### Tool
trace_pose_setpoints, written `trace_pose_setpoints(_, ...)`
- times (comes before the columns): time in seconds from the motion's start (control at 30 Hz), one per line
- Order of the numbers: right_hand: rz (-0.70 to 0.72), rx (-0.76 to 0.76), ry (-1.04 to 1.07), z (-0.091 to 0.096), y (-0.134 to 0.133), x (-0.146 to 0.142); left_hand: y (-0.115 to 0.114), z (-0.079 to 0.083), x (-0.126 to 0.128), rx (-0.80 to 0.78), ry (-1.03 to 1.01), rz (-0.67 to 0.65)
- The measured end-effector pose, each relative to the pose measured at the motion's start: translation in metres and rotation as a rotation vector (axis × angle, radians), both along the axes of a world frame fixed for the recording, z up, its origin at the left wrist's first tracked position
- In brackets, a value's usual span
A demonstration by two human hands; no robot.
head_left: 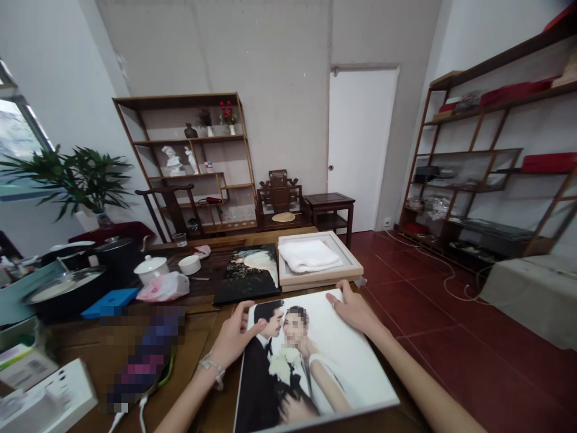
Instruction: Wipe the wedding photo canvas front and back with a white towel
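Note:
A large wedding photo panel [356,367], showing two people with a white bouquet, lies face up and slightly tilted over the near table edge. My left hand [237,337] grips its upper left side, thumb on the picture and fingers round the edge. At the upper right corner, my right hand [354,308] holds the same panel, thumb on the white face and fingers over the far edge. Just beyond lie a dark photo album [250,273] with a white dress pictured on it and a pale wooden frame [320,279] bearing a folded white cloth [311,255].
To the left are a pan with a glass lid [67,287], a blue box [109,302], a pink plastic bag [163,287], white cups and a power strip [58,400] with cables. Shelves [180,99] and a wooden chair [282,198] stand behind; red tiled floor [433,325] lies right.

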State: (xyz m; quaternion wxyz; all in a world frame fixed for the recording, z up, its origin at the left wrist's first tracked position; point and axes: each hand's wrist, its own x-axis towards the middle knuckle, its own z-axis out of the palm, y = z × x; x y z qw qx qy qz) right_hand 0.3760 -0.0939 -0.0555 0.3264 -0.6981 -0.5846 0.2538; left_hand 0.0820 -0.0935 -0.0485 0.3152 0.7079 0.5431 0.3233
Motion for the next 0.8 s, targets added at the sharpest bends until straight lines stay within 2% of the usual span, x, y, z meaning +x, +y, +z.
trace_pose_setpoints(0.23, 0.042, 0.034, -0.328, 0.007, -0.003, 0.006, -0.006, 0.001, 0.007, 0.089, 0.163, 0.003)
trace_pose_setpoints(0.4, 0.080, 0.069, -0.447, 0.010, -0.003, 0.006, -0.008, 0.001, 0.014, 0.190, 0.269, 0.059)
trace_pose_setpoints(0.57, 0.079, 0.118, -0.512, 0.009, -0.004, 0.005, -0.007, -0.002, 0.016, 0.204, 0.352, 0.072)
trace_pose_setpoints(0.67, 0.035, 0.200, -0.543, 0.013, -0.006, 0.001, -0.005, -0.004, 0.015, 0.210, 0.355, 0.076)
trace_pose_setpoints(0.8, 0.052, 0.412, -0.536, 0.026, -0.006, -0.011, -0.005, -0.006, 0.014, 0.221, 0.316, 0.074)
